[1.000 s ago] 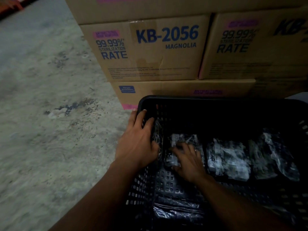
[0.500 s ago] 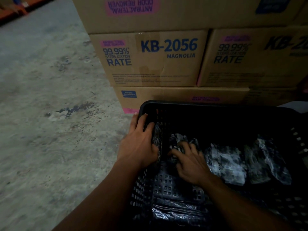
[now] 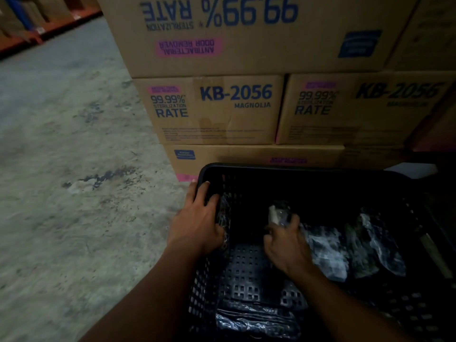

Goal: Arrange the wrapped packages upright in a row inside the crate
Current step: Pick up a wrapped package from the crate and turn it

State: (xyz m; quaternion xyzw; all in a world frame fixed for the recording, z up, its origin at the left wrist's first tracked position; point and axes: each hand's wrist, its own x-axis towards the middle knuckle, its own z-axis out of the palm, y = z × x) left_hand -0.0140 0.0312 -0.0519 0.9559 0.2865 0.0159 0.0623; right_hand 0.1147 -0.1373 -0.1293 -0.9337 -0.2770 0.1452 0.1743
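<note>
A black perforated plastic crate [image 3: 296, 170] stands on the floor in front of me. My left hand [image 3: 197, 223] grips its left wall, fingers over the rim. Inside, my right hand [image 3: 286, 245] is closed on a plastic-wrapped package [image 3: 278, 214] and holds it upright. Two more wrapped packages [image 3: 325, 253] [image 3: 375, 243] lean in a row to its right. Another wrapped package [image 3: 254, 322] lies flat at the crate's near end. The dim light hides the packages' contents.
Stacked cardboard boxes [image 3: 212, 109] marked KB-2056 rise directly behind the crate. Bare concrete floor [image 3: 74, 193] spreads to the left, with orange and blue shelving [image 3: 29, 28] at the far top left.
My right hand has shifted the package it holds to the right, toward the other two, and raised it more upright. The view has tilted upward. My left hand stays on the crate wall.
</note>
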